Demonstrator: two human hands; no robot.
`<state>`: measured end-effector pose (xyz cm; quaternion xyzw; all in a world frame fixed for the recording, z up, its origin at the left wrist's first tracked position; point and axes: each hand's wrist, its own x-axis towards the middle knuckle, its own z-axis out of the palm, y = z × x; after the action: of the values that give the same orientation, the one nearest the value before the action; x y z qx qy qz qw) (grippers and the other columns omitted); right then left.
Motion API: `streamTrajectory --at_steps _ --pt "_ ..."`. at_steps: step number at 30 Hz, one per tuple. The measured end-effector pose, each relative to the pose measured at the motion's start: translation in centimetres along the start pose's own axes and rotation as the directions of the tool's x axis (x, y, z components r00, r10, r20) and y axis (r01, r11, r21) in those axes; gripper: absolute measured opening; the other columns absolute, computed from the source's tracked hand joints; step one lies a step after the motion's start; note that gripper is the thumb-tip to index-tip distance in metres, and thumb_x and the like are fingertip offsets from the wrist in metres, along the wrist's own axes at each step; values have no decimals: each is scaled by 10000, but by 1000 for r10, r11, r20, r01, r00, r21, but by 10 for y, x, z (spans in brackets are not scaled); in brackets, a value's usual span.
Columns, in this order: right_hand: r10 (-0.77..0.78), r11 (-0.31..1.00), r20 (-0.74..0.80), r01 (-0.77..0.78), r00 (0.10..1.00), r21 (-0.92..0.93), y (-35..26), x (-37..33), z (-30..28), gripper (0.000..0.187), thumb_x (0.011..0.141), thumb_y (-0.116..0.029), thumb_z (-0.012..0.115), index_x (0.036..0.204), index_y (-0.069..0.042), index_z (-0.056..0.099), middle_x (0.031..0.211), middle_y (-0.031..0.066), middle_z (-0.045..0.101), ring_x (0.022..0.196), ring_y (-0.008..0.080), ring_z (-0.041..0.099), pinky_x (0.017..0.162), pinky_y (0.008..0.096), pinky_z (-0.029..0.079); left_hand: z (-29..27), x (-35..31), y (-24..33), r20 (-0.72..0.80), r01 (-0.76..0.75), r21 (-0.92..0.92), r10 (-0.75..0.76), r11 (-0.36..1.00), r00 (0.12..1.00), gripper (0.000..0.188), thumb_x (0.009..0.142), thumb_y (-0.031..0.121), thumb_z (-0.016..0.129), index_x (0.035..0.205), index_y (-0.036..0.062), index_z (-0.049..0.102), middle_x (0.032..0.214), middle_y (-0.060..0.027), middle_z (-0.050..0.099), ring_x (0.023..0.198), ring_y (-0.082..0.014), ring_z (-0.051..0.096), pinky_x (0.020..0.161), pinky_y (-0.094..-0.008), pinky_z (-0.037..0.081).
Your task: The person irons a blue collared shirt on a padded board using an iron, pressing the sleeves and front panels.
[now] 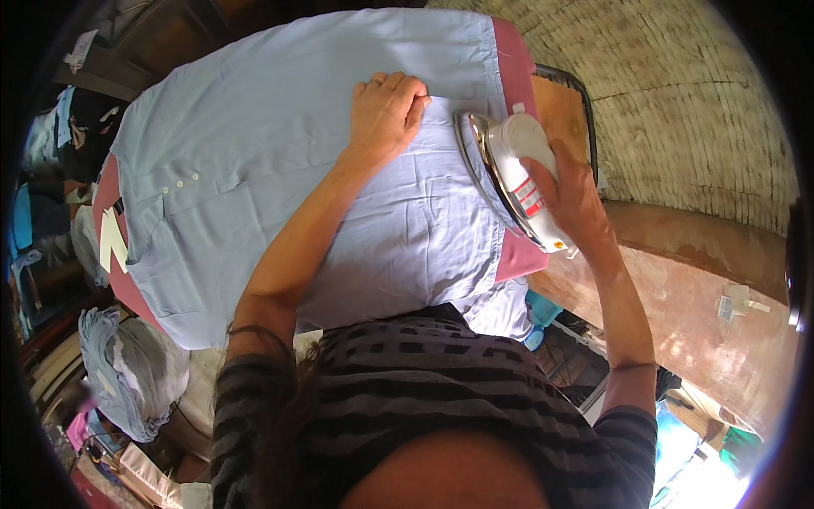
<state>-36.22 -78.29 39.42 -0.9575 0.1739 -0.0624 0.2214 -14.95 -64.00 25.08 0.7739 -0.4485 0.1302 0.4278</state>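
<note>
Blue garment: spread (280,119) across the pink-covered board (512,64), its small buttons (180,184) toward the left edge, its hem near the right edge; the cloth looks thin, soft and light, apt to slide and crease, best taken by the hem or a seam.
White iron: near the board's right edge (519,144), beside the hem; stiff and probably rather heavy, perhaps hot at the sole, so the handle is the safe hold.
Right hand: wrapped around the iron's handle (570,195).
Left hand: fingers curled on the cloth (387,110); whether they pinch it, I cannot tell.
Hard to make out: handle mostly covered by the right hand; sole's contact with the cloth unclear; left forearm hiding part of the garment.
</note>
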Motion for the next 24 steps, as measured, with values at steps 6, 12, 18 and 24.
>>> streamTrajectory --at_steps 6,12,18,24 --pt "-232 962 -33 225 972 -154 4 29 4 355 940 -243 662 1073 64 544 773 282 643 740 460 657 600 464 514 3 1 -4 -30 -27 -1 27 1000 999 110 825 181 719 836 141 618 776 13 628 730 -232 567 661 -400 364" --pt "97 993 97 -103 991 62 4 7 5 420 976 -256 620 1184 95 522 831 279 633 724 400 637 692 419 510 4 -1 -1 -51 -23 22 24 999 998 98 830 166 705 819 138 612 783 7 643 741 -239 586 654 -400 378" --pt "84 994 102 -91 991 58 -1 38 3 467 982 -338 602 1159 89 537 816 257 626 676 326 625 646 409 497 4 1 -3 -3 2 6 -2 1000 1000 103 834 190 695 794 143 613 779 -7 634 740 -243 593 649 -407 385" --pt "43 976 149 -73 988 207 21 5 -6 411 924 -369 663 1029 18 577 760 244 642 718 373 683 631 424 515 -3 2 -4 40 10 -35 -8 999 999 63 847 171 694 856 111 676 793 -42 659 736 -258 611 666 -416 436"
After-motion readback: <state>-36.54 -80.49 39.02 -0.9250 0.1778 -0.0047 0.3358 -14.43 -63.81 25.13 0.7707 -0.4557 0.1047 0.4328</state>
